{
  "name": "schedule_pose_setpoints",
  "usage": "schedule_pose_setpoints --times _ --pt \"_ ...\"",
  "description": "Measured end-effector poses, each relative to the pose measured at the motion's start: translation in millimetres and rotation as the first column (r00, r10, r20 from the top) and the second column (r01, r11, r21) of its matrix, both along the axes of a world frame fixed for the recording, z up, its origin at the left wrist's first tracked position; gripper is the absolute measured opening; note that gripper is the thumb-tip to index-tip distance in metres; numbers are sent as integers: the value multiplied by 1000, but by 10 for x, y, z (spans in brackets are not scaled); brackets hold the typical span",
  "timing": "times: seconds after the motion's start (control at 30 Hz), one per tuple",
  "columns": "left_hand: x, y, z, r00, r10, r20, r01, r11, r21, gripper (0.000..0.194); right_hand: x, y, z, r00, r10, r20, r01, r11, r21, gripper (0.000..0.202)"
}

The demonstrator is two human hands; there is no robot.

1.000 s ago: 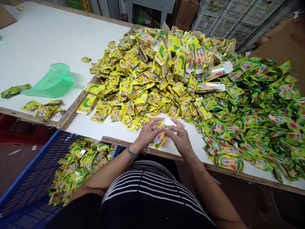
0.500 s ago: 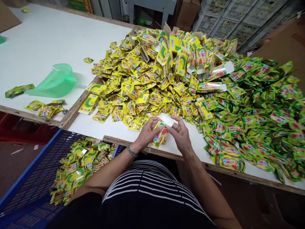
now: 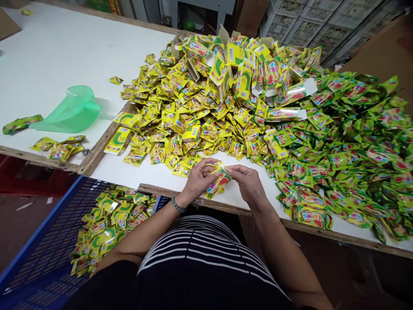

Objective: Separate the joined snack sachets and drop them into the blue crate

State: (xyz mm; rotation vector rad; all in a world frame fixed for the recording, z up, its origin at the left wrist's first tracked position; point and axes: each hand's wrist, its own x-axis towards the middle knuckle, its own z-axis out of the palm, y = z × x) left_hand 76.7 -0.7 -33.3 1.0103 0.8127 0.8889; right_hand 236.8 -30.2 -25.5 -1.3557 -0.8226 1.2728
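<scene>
Both our hands are on one fruit-print carton (image 3: 218,183), just below the centre of the frame. Left hand (image 3: 199,178): thumb and fingers clamped on the carton's left side. Right hand (image 3: 249,183): thumb and fingertips pinched together on its upper right end. Hands are near each other, carton between them and tilted. Can't tell if it touches the tabletop.

Edges: wooden front strip (image 3: 232,208) passes just under the hands and runs on to the lower right. Our striped shirt (image 3: 193,241) sits right below it, so we're tight on that side. Above the hands there's only a narrow band of white tabletop (image 3: 155,177) before the heap of yellow sachets (image 3: 183,107). Right of the right hand, another slim white gap, then the heap of green sachets (image 3: 355,150), reaching the right border of the frame. Cartons with flaps sticking out (image 3: 243,82) ride on the heap, upper centre.

Most room: white left table (image 3: 64,47), upper left, past the wooden divider (image 3: 101,150). On it, a translucent green plastic scoop (image 3: 71,112), with a few loose yellow sachets (image 3: 61,150) near the front edge.

Lower left: blue crate (image 3: 35,241), part filled with yellow-green packs (image 3: 106,232), beside our left forearm.
</scene>
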Motion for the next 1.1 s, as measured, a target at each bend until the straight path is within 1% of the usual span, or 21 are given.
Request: schedule_pose_setpoints --times 0.17,0.33,0.5,0.53,0.6,0.7,0.77,0.83,0.9,0.93,0.97,1.0,1.03,1.07,1.1 --pt "-19 -9 9 999 -11 -32 13 998 59 49 96 13 19 996 86 31 -85 996 -23 21" --pt "-26 -2 -16 998 -40 -45 45 993 107 48 153 5 8 993 93 77 -93 996 -5 22" --pt "-24 7 -32 998 -19 -53 24 995 95 49 103 -77 40 971 148 186 -158 987 42 19" --pt "-17 4 -31 999 -8 -48 12 996 91 49 63 -111 40 965 129 231 -147 987 63 20" --pt "5 -7 -30 999 30 -45 -26 996 89 48 -53 -191 25 936 26 352 -75 989 125 23" --pt "63 -31 -50 996 88 -34 -85 992 90 45 -271 -302 -23 838 -199 508 81 966 245 28" --pt "101 -35 -68 994 102 -40 -97 990 101 44 -398 -334 -58 784 -291 548 133 941 310 30" --pt "91 -13 -48 990 109 -85 -96 986 139 44 -482 -318 -88 775 -295 558 118 936 332 30" --pt "-36 43 50 975 104 -195 -61 975 215 43 -505 -257 -117 814 -201 545 18 947 321 27" --pt "-166 79 134 955 93 -283 -17 965 260 43 -483 -212 -132 834 -140 534 -48 946 322 25" --pt "-347 118 236 913 69 -401 59 952 299 42 -432 -159 -146 845 -97 526 -99 937 333 24" --pt "-577 154 352 839 44 -542 158 934 321 40 -344 -95 -160 847 -90 524 -121 927 356 23" --pt "-850 183 471 737 31 -675 255 912 320 39 -214 -21 -169 838 -126 530 -106 917 385 24" --pt "-1150 202 586 615 27 -788 334 896 292 37 -41 65 -174 813 -209 543 -49 906 421 25" --pt "-1460 210 688 497 76 -864 361 888 285 35 173 162 -173 763 -320 562 40 891 452 28"
